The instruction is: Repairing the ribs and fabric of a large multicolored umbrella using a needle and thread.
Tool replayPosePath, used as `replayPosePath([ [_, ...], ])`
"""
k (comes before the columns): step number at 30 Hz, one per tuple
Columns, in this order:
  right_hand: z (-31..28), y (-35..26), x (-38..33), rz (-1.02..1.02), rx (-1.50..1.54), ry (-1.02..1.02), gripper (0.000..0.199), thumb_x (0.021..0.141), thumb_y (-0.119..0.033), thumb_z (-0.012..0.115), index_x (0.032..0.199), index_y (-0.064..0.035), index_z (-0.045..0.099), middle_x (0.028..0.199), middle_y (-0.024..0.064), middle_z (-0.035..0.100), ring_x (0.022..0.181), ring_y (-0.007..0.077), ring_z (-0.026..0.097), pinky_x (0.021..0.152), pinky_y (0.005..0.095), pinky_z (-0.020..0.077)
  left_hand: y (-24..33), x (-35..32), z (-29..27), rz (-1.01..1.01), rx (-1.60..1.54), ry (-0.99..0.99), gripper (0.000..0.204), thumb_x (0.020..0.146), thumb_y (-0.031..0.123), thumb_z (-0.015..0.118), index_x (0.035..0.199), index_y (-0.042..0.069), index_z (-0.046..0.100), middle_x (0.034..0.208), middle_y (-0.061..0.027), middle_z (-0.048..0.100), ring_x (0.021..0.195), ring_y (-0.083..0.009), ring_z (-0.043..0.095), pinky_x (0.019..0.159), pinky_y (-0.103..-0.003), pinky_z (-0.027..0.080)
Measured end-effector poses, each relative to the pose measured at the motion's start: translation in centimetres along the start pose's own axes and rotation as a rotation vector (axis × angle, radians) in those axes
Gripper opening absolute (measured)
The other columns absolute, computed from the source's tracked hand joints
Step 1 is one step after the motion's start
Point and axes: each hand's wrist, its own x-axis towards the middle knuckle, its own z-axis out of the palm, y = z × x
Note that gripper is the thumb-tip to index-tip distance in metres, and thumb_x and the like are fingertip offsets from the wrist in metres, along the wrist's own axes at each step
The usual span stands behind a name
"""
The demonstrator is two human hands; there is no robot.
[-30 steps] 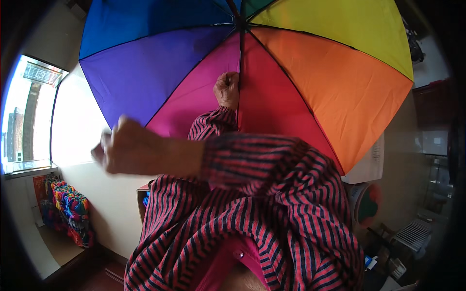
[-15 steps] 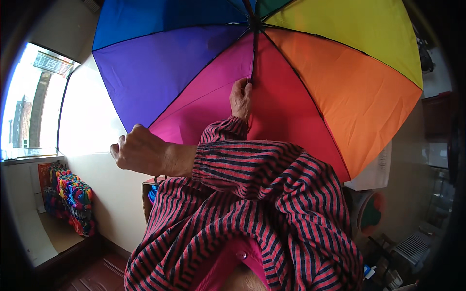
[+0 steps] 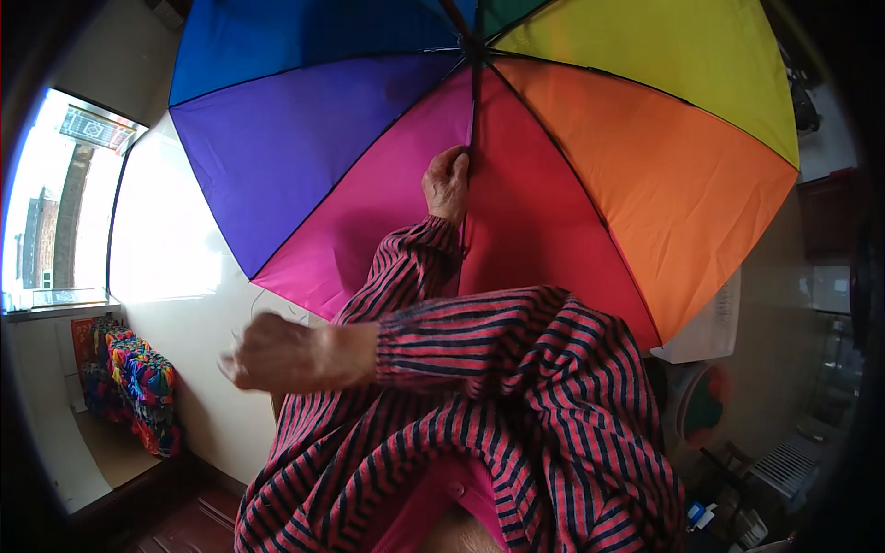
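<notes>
An open rainbow umbrella [image 3: 553, 212] fills the upper middle, its ribs and dark shaft facing me. My left hand [image 3: 447, 184] is closed on a black rib between the pink and red panels, thumb and fingers pinching at the seam. Across my body to the left reaches my right hand [image 3: 290, 352], curled and closed in front of the white wall, below the pink panel's edge. Motion blurs its fingers, so whatever they hold cannot be made out. Both arms wear red-and-navy striped sleeves, the right forearm crossing in front of the left.
At the left is a bright window [image 3: 55, 198], with a bundle of multicoloured fabric [image 3: 138, 382] below it. Right of the umbrella stand a white container [image 3: 705, 323] and a round tub [image 3: 705, 401]. A slatted rack [image 3: 788, 461] is at the lower right.
My right hand has moved down and slightly right. My left hand and the umbrella have shifted slightly left. A thin thread-like line seen earlier across the pink panel no longer shows there.
</notes>
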Motion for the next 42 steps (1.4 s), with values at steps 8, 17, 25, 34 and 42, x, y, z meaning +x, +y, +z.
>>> replayPosePath([
  [8,-10.9,3.3,-19.1,0.229,-0.218,0.001,0.006,0.076,-0.005,0.056,0.082,-0.0068,0.057,0.066,0.0084,0.053,0.055,0.0225,0.058,0.046,0.0357,0.0462,-0.1,-4.5,-5.2,-0.006,0.558,-0.169,0.038,0.078,0.033,0.068,0.102,0.006,0.057,0.073,-0.0133,0.064,0.072,-0.0296,0.064,0.067,-0.040,0.050],
  [17,-28.5,7.1,-42.5,1.228,-0.452,0.766,0.017,0.095,-0.016,0.052,0.095,-0.0009,0.059,0.072,0.0011,0.056,0.061,0.0069,0.055,0.059,0.0223,0.0472,-3.9,-3.7,-7.2,0.375,1.060,-0.459,0.028,0.081,0.035,0.058,0.094,0.011,0.055,0.074,-0.0193,0.064,0.069,-0.0395,0.062,0.062,-0.053,0.047],
  [25,-19.9,1.9,-44.4,1.334,0.105,0.539,0.014,0.094,-0.014,0.053,0.089,-0.0017,0.058,0.062,-0.0007,0.055,0.055,0.0067,0.055,0.051,0.0222,0.0445,-0.5,5.5,-10.6,0.496,1.267,-0.140,0.013,0.084,0.024,0.055,0.092,0.013,0.055,0.070,-0.0190,0.062,0.068,-0.0419,0.061,0.059,-0.056,0.044],
  [34,-19.9,1.5,-41.7,1.237,0.242,-0.135,0.013,0.091,-0.011,0.053,0.084,-0.0019,0.058,0.061,0.0002,0.056,0.057,0.0094,0.059,0.052,0.0263,0.0476,-2.3,5.1,-5.7,0.199,1.043,0.192,0.027,0.083,0.023,0.052,0.109,0.017,0.055,0.076,-0.0236,0.064,0.078,-0.0437,0.062,0.067,-0.055,0.048],
  [42,-43.6,2.2,-44.9,0.655,-0.668,1.576,0.012,0.084,0.002,0.054,0.095,0.0015,0.059,0.076,0.0105,0.064,0.064,0.0167,0.061,0.069,0.0288,0.0529,1.6,-8.7,0.9,0.028,1.200,-0.513,0.035,0.082,0.030,0.058,0.102,0.002,0.052,0.085,-0.0223,0.065,0.083,-0.0384,0.064,0.069,-0.049,0.051],
])
